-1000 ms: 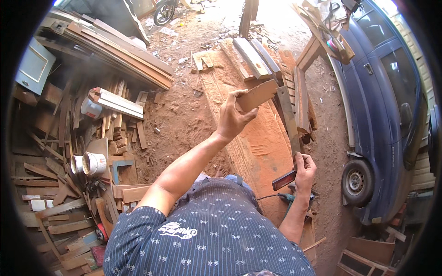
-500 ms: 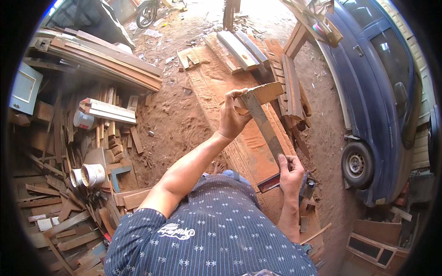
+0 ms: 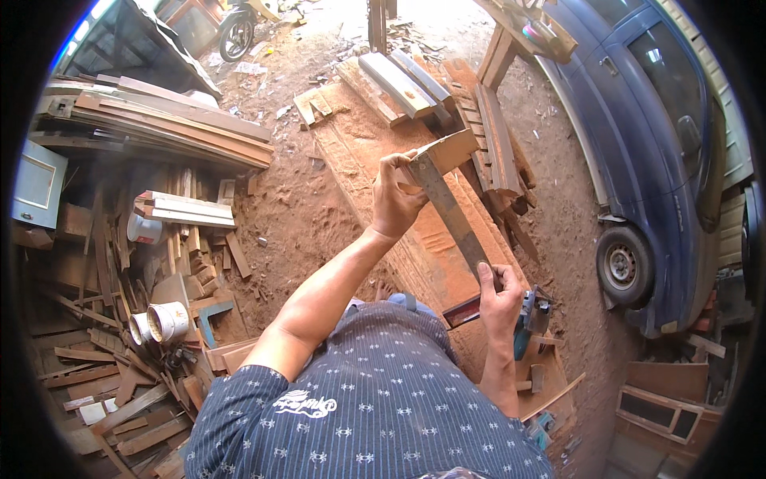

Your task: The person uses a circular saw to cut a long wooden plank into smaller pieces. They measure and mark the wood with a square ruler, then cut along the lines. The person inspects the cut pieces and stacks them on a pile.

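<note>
Wood block [image 3: 451, 150]: held up above the sawdust-covered surface [image 3: 351, 144], pinched by thumb and fingers of left hand [image 3: 396, 198]. Try square [image 3: 450, 211]: blade's far end at the block, near end clasped in right hand [image 3: 501, 302], thumb on the metal. Loose timber [image 3: 175, 128] stacked to the left, white bucket [image 3: 169, 322] below it; blue vehicle [image 3: 650, 152] at right.

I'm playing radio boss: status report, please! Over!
Left grip holds wood block. Right grip holds metal blade. Blade's far end overlaps block. Timber lies beyond.
</note>
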`<state>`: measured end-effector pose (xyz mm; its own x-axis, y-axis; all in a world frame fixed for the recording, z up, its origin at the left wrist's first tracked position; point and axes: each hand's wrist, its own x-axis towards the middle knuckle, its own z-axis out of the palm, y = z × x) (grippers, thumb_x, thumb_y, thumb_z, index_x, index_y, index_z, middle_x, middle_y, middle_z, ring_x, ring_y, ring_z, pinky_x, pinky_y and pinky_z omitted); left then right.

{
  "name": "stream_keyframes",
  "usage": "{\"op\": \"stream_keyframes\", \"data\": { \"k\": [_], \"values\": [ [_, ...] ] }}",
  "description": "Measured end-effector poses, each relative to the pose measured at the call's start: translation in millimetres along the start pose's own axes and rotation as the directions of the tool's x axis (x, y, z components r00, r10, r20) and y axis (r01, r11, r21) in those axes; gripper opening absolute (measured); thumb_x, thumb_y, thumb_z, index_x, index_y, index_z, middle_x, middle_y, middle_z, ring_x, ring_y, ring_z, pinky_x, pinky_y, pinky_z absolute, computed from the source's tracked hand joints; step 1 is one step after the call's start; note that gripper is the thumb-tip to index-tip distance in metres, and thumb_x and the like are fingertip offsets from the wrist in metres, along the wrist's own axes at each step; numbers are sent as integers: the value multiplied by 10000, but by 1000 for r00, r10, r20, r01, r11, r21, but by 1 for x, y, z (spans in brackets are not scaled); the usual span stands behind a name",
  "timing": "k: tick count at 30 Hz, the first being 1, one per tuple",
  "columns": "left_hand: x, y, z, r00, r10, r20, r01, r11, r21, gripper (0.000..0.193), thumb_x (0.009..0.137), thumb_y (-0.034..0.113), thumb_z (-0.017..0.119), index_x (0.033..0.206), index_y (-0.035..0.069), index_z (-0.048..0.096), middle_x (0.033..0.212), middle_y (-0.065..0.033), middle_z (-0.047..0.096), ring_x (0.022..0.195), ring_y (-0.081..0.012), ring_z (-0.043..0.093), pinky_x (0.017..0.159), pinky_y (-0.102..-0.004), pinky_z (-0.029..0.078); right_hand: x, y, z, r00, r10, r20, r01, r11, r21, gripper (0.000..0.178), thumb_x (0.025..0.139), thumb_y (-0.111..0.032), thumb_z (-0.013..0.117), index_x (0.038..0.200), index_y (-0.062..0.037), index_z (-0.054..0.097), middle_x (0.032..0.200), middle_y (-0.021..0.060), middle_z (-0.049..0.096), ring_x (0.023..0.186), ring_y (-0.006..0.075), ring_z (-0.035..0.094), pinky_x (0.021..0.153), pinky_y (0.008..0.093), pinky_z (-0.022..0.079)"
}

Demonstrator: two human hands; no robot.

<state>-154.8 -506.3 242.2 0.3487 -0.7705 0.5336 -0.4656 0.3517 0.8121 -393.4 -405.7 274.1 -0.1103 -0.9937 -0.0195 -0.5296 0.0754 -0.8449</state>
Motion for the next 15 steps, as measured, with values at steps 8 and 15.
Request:
{"op": "stream_keyframes", "data": {
  "k": [8, 15],
  "values": [
    [2, -2, -1, 999, 12, -32, -12, 1000, -1, 637, 701, 149, 890, 1138, 48, 438, 1220, -216, 644, 1099, -329, 639, 935, -400, 498, 6, 0, 2, 999, -35, 0, 35, 999, -21, 387, 937, -359, 704, 882, 20, 650, 675, 97, 652, 623, 174, 615, 609, 343, 480],
    [5, 0, -2, 999, -8, -40, 7, 1000, -17, 636, 710, 183, 897, 1128, 39, 440, 1212, -226, 647, 1096, -345, 646, 939, -408, 500, 11, -6, 0, 1000, -12, 24, 13, 1000, -24, 408, 939, -379, 699, 878, 22, 650, 657, 81, 636, 611, 144, 583, 588, 329, 461]
  ]
}}
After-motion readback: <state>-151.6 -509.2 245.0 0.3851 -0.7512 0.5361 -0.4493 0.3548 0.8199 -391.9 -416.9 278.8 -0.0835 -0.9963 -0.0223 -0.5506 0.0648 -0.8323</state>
